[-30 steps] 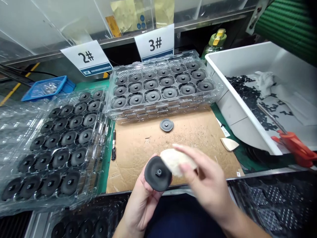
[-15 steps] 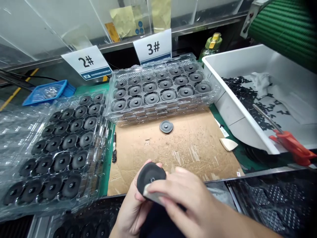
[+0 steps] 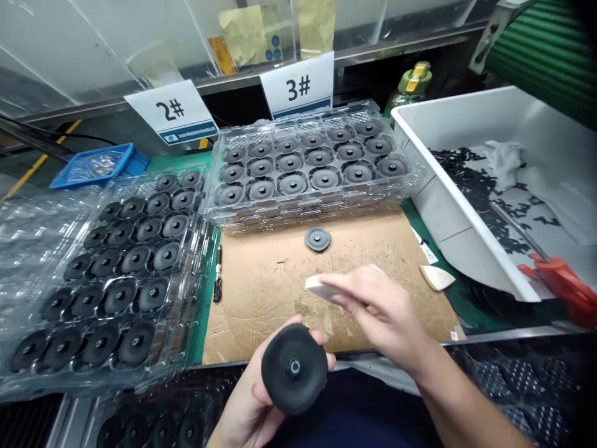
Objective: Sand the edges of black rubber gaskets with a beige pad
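My left hand (image 3: 254,398) is wrapped round a black rubber disc (image 3: 305,379) near the bottom centre, its face with the small central ring turned up toward me. Up and to the right, over the cardboard (image 3: 261,298), my right hand (image 3: 382,305) pinches a pale, flat block (image 3: 321,286), apart from the disc. Another dark disc (image 3: 318,238) lies on the cardboard, just in front of the clear tray stack (image 3: 308,208). A whitish wedge-shaped piece (image 3: 437,277) rests at the cardboard's right edge.
More discs fill a clear tray (image 3: 186,274) on the left. A black pen (image 3: 217,274) lies beside the cardboard. At right stands a white bin (image 3: 471,249) with small black parts, and red-handled pliers (image 3: 559,283) at its rim. Behind are a blue bin (image 3: 125,163) and a bottle (image 3: 410,87).
My right hand has lifted away from the held disc with the pale block, up and to the right. The disc in my left hand now faces me more fully. The view has shifted slightly.
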The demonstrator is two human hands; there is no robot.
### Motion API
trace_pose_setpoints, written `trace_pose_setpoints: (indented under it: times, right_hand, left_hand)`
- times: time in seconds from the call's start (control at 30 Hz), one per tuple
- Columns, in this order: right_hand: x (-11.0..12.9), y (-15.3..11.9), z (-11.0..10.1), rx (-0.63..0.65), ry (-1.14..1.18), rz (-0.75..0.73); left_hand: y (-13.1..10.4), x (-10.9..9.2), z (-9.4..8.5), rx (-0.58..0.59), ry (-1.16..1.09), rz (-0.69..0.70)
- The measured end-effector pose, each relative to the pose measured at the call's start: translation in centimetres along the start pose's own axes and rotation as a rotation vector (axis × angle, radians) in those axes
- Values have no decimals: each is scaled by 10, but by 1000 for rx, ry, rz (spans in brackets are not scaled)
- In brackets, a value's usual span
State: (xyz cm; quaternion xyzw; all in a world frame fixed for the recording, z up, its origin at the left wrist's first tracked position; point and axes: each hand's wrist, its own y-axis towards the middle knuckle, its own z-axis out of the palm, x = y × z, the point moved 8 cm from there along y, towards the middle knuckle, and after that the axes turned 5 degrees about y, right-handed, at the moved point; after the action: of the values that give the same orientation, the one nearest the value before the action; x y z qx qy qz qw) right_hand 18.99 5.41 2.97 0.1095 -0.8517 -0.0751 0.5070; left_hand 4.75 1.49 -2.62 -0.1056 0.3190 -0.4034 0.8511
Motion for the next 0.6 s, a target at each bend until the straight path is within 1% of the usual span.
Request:
trace_pose_setpoints:
  times: [0.03,0.07,0.1,0.13,0.17,0.23,0.3,0.37,0.47,0.53,0.57,0.6]
  right_hand:
    - [-19,-10,0,-49,17,114]
    - [-36,-23,4,-71,29,216]
    - [-51,-36,11,-63,34,298]
    - [-61,-50,21,-31,33,349]
    - [-67,-62,32,14,38,367]
    - [-71,-80,52,95,60,354]
    - [-71,-88,60,133,81,345]
    - [-69,-86,55,121,88,355]
    - [-57,-69,27,31,100,391]
    - [-35,-52,4,-88,150,364]
    - [-19,-43,-6,-132,176,305]
    - [0,-34,-11,-138,185,206]
  left_hand:
    - [-1,0,-1,17,0,-3]
    - [-1,1,-1,29,-2,-12]
    - [-1,2,-2,35,-7,-25]
    - [0,3,-2,38,-15,-38]
    - [1,5,-3,38,-21,-50]
    - [4,6,-3,31,-29,-71]
    - [5,6,-4,20,-28,-86]
    - [5,6,-4,17,-24,-102]
    - [4,6,0,36,-22,-110]
    - [4,7,3,54,-21,-89]
    - [5,8,4,55,-12,-77]
    - [5,9,3,47,2,-68]
